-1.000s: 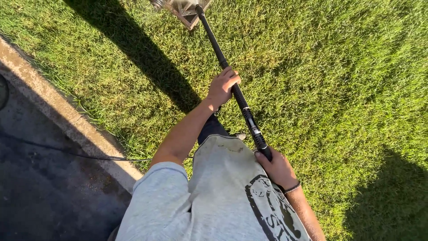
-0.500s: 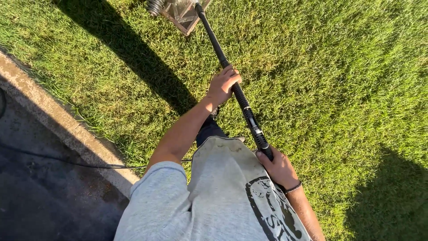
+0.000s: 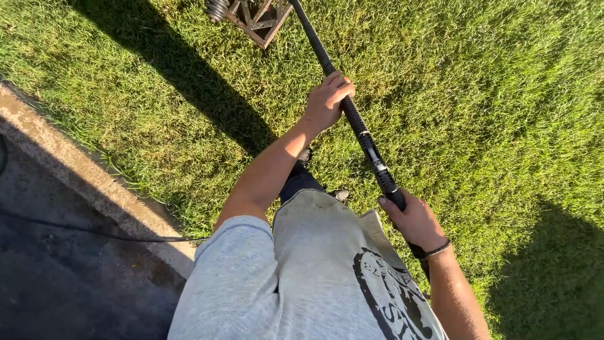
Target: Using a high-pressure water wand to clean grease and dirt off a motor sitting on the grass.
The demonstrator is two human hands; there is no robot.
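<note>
A long black pole (image 3: 362,132) is slanting across the lawn, running from about 5 o'clock up toward 12 o'clock, where a rusty metal frame (image 3: 255,19) is sitting at its far end on the grass (image 3: 491,94). The left hand (image 3: 327,101) is wrapping closed around the pole's middle. The right hand (image 3: 414,220) is gripping its near end, a dark band at the wrist. At 9 o'clock a concrete curb (image 3: 94,182) is edging dark pavement (image 3: 56,277), with a thin black cable (image 3: 94,232) lying across it.
</note>
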